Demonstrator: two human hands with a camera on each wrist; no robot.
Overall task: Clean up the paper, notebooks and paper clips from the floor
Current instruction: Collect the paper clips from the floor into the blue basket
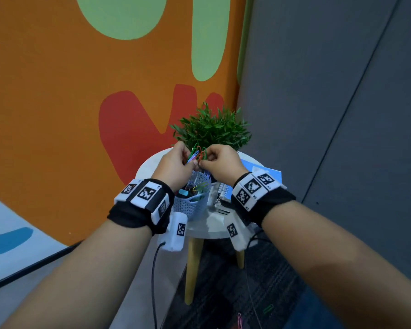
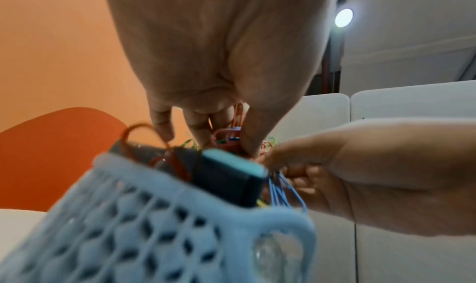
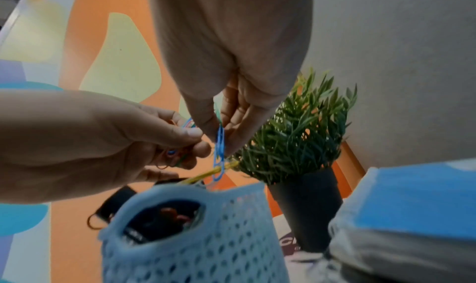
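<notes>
Over a light blue mesh basket (image 1: 190,206) on a small round white table (image 1: 209,225), my left hand (image 1: 192,162) grips a bunch of coloured paper clips (image 1: 197,151). My right hand (image 1: 203,164) meets it and pinches blue clips (image 3: 219,145) that hang just above the basket rim (image 3: 206,193). In the left wrist view the left hand (image 2: 224,141) holds red clips and the right hand (image 2: 280,161) holds the blue clips (image 2: 280,191). More clips lie inside the basket. A green clip (image 1: 268,308) and a pink clip (image 1: 239,319) lie on the dark carpet. Blue-covered notebooks (image 1: 266,170) sit on the table at right.
A potted green plant (image 1: 211,129) stands at the table's back, close behind the hands. The basket also holds a dark box with a teal end (image 2: 231,165). An orange patterned wall is left, a grey wall right. Cables hang from both wrists.
</notes>
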